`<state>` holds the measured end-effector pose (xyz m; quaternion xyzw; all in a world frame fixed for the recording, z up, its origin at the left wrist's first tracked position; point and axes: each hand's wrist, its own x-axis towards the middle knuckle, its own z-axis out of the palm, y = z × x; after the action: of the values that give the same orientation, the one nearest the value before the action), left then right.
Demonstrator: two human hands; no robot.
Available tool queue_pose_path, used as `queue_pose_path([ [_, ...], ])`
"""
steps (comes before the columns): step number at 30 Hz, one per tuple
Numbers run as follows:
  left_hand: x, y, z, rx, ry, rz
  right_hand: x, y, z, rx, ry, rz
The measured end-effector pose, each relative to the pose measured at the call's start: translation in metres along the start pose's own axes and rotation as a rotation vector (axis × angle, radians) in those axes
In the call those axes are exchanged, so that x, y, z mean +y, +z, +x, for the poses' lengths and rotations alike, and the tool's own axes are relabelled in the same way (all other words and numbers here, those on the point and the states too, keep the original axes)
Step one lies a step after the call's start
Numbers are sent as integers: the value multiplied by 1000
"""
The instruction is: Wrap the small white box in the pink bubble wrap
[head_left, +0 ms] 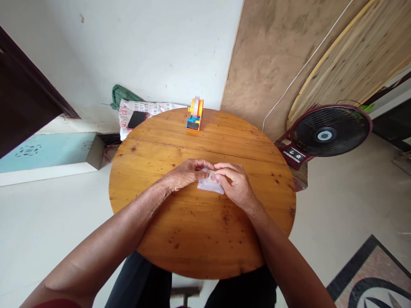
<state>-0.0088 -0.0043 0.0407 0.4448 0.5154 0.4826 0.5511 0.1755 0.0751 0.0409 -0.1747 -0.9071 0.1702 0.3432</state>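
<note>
A small clear plastic bag is held between my two hands, just above or on the round wooden table. Its contents are too small to make out, though a reddish mark shows near its upper right. My left hand pinches the bag's upper left part between thumb and fingers. On the other side, my right hand grips the upper right edge, thumb and index finger pressed together. The fingertips of both hands nearly meet at the top of the bag.
An orange and blue tape dispenser stands at the table's far edge. Beyond the far left edge, a dark phone lies on a white printed sack. A black fan stands to the right, and a pale blue box lies left.
</note>
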Motion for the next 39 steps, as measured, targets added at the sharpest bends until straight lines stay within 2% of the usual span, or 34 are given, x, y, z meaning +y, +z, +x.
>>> queue_pose_path([
  [39, -1, 1, 1, 20, -11, 11, -1, -2, 0, 7, -3, -24],
])
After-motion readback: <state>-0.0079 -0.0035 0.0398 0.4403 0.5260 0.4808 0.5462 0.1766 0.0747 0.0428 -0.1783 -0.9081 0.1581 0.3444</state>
